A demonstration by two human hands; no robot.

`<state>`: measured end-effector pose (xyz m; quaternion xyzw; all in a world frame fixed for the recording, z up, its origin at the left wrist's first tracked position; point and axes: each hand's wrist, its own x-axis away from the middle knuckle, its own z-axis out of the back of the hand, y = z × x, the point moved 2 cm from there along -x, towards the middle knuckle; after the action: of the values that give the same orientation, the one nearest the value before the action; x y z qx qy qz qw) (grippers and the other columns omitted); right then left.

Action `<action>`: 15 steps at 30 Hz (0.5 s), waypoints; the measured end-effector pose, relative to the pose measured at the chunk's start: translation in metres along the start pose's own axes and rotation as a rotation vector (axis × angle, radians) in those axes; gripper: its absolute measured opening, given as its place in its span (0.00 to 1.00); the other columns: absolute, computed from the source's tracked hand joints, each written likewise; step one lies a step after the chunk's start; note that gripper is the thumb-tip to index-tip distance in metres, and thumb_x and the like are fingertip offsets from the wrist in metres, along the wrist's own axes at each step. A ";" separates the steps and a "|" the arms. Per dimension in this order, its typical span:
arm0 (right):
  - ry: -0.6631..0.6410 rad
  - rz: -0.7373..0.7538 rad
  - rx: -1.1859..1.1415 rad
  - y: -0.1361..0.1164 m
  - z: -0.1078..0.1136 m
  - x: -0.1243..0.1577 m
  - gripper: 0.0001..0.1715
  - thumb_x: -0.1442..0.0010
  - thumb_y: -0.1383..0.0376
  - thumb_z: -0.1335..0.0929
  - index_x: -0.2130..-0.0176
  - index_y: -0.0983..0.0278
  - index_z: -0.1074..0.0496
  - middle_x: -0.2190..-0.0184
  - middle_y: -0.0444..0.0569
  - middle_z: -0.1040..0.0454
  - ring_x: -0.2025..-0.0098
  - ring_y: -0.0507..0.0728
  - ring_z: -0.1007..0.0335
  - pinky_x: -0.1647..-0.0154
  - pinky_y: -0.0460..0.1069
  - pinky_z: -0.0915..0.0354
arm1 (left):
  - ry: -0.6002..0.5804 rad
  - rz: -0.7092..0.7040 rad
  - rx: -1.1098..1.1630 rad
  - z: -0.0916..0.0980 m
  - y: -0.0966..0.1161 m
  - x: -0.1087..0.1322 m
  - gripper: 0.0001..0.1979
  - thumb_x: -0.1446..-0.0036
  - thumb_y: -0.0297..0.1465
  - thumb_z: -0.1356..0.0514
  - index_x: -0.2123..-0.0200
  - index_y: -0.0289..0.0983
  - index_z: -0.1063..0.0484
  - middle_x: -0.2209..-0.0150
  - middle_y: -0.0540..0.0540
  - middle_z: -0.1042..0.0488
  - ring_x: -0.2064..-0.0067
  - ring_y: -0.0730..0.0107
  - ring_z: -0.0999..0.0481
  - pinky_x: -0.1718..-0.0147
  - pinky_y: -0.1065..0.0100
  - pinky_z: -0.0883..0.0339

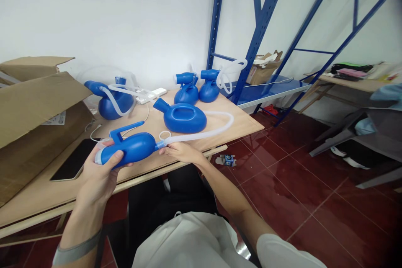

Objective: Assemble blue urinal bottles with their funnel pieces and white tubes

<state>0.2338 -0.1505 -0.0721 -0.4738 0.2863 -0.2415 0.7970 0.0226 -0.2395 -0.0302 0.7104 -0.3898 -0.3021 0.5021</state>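
My left hand [102, 173] is wrapped around the clear-rimmed end of a blue plastic urinal funnel [138, 148], holding it tilted above the table's front edge. A blue arm sticks up from its side. From the funnel's narrow end runs a translucent hose [204, 135], looping rightward behind a blue urinal bottle [194, 122]. Close to that joint, my right hand [181, 152] has its fingers closed at the hose; part of the grip is hidden. The bottle lies on its side, its neck pointing up and left. A small white ring [165, 135] shows just behind the joint.
Other blue urinals stand at the back [186, 93] and left [115, 105] of the wooden table [248, 120]. An open cardboard box [37, 130], a black phone [75, 160] and a white power strip [153, 95] occupy the left side. Blue metal shelving [260, 33] rises at right.
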 end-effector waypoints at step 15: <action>-0.115 0.356 0.484 0.019 0.015 0.005 0.24 0.27 0.74 0.36 0.49 0.52 0.16 0.57 0.44 0.17 0.54 0.56 0.22 0.44 0.51 0.32 | -0.031 0.072 -0.032 -0.001 0.000 0.000 0.33 0.79 0.31 0.17 0.65 0.36 0.26 0.58 0.53 0.30 0.71 0.73 0.23 0.83 0.73 0.22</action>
<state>0.2499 -0.1362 -0.0839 -0.2256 0.2535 -0.1321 0.9313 0.0234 -0.2395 -0.0299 0.6831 -0.4182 -0.3008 0.5178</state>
